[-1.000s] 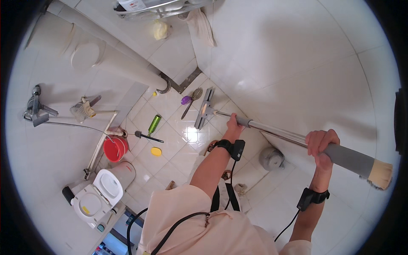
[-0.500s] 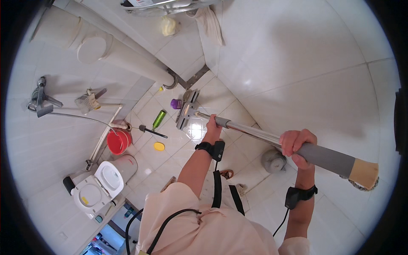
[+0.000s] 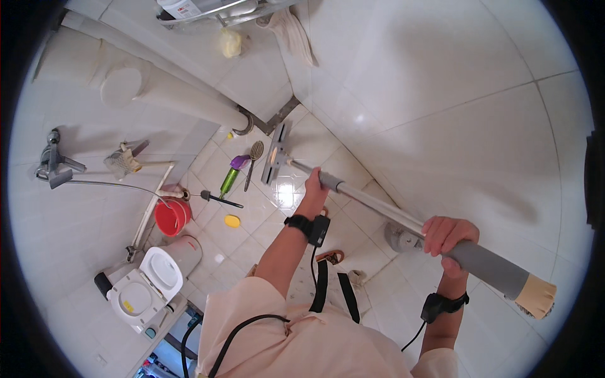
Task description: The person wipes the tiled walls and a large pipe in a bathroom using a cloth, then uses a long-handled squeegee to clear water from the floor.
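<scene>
Both my hands hold a long-handled floor squeegee [image 3: 359,193], its pole slanting from lower right to upper left. My left hand [image 3: 315,188] is closed round the lower pole near a grey collar. My right hand [image 3: 450,238] wraps the pole just at the thick grey grip, which ends in a tan tip. The flat grey squeegee head [image 3: 274,155] rests on the wet tiled floor. Just left of it lies a slotted skimmer [image 3: 255,154]. Beside that, a purple object [image 3: 239,162] touches a green bottle-like thing [image 3: 228,183].
A black-handled brush [image 3: 220,200], a yellow oval sponge or soap [image 3: 232,221] and a red bucket [image 3: 167,222] are to the left. A white toilet [image 3: 129,293] stands lower left. White pipe [image 3: 183,101] runs to the far corner. A grey round container [image 3: 398,238] sits by the right wall.
The squeegee head has shifted off the skimmer. The skimmer and purple object have slid left, and the purple object now touches the green thing. Both hands keep their hold.
</scene>
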A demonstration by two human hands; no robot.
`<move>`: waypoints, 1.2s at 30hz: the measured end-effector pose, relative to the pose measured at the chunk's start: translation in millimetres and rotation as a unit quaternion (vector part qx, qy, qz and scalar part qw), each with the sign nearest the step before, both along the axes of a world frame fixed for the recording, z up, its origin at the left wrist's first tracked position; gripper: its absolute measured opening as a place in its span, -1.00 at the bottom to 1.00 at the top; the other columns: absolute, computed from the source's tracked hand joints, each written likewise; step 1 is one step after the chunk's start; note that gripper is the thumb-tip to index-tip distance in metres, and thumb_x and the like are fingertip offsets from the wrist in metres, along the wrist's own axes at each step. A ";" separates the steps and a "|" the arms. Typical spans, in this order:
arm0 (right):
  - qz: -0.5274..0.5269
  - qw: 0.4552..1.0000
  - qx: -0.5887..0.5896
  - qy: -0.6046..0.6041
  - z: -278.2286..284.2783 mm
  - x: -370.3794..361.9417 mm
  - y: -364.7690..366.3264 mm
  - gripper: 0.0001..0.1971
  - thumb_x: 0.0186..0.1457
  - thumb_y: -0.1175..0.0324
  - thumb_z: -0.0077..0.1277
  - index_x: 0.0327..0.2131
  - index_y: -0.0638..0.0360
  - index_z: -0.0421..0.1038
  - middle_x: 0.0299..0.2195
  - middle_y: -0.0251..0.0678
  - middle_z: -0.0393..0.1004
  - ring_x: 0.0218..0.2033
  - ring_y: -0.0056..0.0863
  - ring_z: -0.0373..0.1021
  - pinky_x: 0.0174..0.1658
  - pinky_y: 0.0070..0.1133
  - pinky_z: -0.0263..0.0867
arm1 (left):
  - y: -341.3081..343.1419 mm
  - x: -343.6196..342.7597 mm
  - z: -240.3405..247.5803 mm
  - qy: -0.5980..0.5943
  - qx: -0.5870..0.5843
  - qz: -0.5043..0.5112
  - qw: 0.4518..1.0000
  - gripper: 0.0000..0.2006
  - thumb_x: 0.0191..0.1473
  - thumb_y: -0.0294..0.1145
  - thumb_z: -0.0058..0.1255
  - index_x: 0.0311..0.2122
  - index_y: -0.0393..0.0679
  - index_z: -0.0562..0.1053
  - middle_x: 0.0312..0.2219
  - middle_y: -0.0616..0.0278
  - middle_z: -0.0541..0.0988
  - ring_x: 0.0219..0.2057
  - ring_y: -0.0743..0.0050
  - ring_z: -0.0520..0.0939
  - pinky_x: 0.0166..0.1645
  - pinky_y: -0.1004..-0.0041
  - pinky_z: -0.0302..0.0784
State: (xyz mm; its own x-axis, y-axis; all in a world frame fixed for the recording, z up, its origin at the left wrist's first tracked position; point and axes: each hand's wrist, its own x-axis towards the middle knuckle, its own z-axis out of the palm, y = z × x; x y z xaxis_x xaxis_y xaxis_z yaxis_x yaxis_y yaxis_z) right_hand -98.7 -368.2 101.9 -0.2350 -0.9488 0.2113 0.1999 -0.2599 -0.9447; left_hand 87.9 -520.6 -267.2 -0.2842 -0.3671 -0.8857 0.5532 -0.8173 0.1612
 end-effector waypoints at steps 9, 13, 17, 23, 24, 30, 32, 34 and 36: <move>-0.138 0.987 0.027 0.080 -11.3 -7.3 -9.1 -0.62 -0.15 0.09 0.18 -0.44 0.08 0.22 -0.47 -0.30 0.37 -0.37 -0.41 0.36 0.02 -0.27 0.16 | -49.6 -70.6 -5.9 0.085 -0.013 0.069 0.994 -0.73 -0.04 -0.33 0.04 -0.29 -0.17 0.26 -0.45 0.09 0.41 -0.43 0.18 0.50 -0.34 0.20 0.51; -0.148 0.986 -0.030 0.076 -5.6 -14.5 22.1 -0.58 -0.12 0.01 0.13 -0.51 0.06 0.14 -0.56 -0.36 0.31 -0.53 -0.50 0.26 -0.18 -0.38 0.20 | -35.3 -80.2 4.6 -0.014 0.011 -0.060 0.998 -0.64 -0.07 -0.49 0.03 -0.17 -0.28 0.19 -0.45 0.07 0.36 -0.42 0.09 0.49 -0.40 0.06 0.54; -0.233 0.971 0.039 0.039 -3.2 13.8 61.4 -0.61 -0.09 0.04 0.10 -0.55 0.05 0.13 -0.69 -0.43 0.24 -0.68 -0.57 0.15 -0.38 -0.52 0.07 | 1.6 -75.1 1.0 -0.056 -0.008 -0.115 0.992 -0.63 -0.07 -0.51 0.02 -0.16 -0.32 0.19 -0.40 0.00 0.35 -0.44 0.04 0.49 -0.45 0.01 0.52; -0.328 0.941 0.058 0.063 59.7 34.4 133.0 -0.67 -0.08 0.12 0.07 -0.55 0.03 0.12 -0.75 -0.46 0.22 -0.71 -0.62 0.13 -0.40 -0.54 0.07 | 153.4 -61.6 -14.6 0.034 -0.287 -0.223 0.931 -0.66 -0.06 -0.47 0.05 -0.18 -0.28 0.24 -0.44 0.05 0.37 -0.54 0.08 0.49 -0.50 0.03 0.51; -0.321 0.941 0.073 0.076 71.6 35.5 139.8 -0.67 -0.09 0.13 0.07 -0.54 0.03 0.12 -0.76 -0.48 0.23 -0.72 -0.64 0.13 -0.40 -0.56 0.07 | 160.2 -60.8 -8.4 0.059 -0.372 -0.253 0.891 -0.66 -0.06 -0.47 0.05 -0.18 -0.26 0.24 -0.45 0.05 0.38 -0.53 0.09 0.50 -0.51 0.04 0.51; -0.311 0.946 0.065 0.060 81.8 23.1 146.4 -0.66 -0.16 0.15 0.19 -0.60 0.04 0.20 -0.74 -0.44 0.38 -0.71 -0.55 0.33 -0.38 -0.54 0.18 | 138.0 -44.2 37.0 0.115 -0.272 -0.456 0.840 -0.57 -0.09 -0.60 0.06 -0.07 -0.21 0.24 -0.30 0.10 0.48 -0.32 0.33 0.55 -0.25 0.37 0.51; -0.204 0.978 0.000 0.045 74.8 18.6 152.8 -0.69 -0.15 0.18 0.18 -0.59 0.05 0.23 -0.73 -0.42 0.39 -0.71 -0.52 0.33 -0.42 -0.53 0.18 | 115.2 -31.3 47.6 0.067 -0.456 -0.517 0.721 -0.51 -0.09 -0.65 0.06 -0.01 -0.19 0.22 -0.23 0.11 0.49 -0.25 0.39 0.55 -0.15 0.45 0.51; -0.224 0.973 -0.034 0.032 67.0 27.1 152.4 -0.69 -0.14 0.20 0.21 -0.60 0.07 0.25 -0.72 -0.39 0.40 -0.71 -0.46 0.34 -0.46 -0.52 0.18 | 105.1 -30.6 44.6 0.076 -0.407 -0.480 0.774 -0.48 -0.07 -0.65 0.04 0.03 -0.18 0.19 -0.21 0.09 0.49 -0.24 0.38 0.54 -0.13 0.46 0.50; -0.301 0.953 -0.020 0.013 47.5 44.5 137.2 -0.72 -0.14 0.20 0.13 -0.58 0.04 0.20 -0.73 -0.48 0.34 -0.70 -0.58 0.29 -0.44 -0.55 0.13 | 82.3 -11.5 38.1 -0.042 -0.541 -0.488 0.684 -0.47 -0.08 -0.67 0.02 0.04 -0.18 0.18 -0.23 0.06 0.50 -0.23 0.37 0.54 -0.13 0.46 0.50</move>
State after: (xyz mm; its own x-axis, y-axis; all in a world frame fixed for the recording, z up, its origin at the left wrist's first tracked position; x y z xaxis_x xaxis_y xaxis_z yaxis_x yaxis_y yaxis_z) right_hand -54.2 -231.0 149.4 -0.7285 -0.6350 0.2569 -0.0198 -0.3554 -0.9345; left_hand 76.4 -438.4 -229.1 -0.8259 -0.4926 -0.2743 -0.2183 -0.1692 0.9611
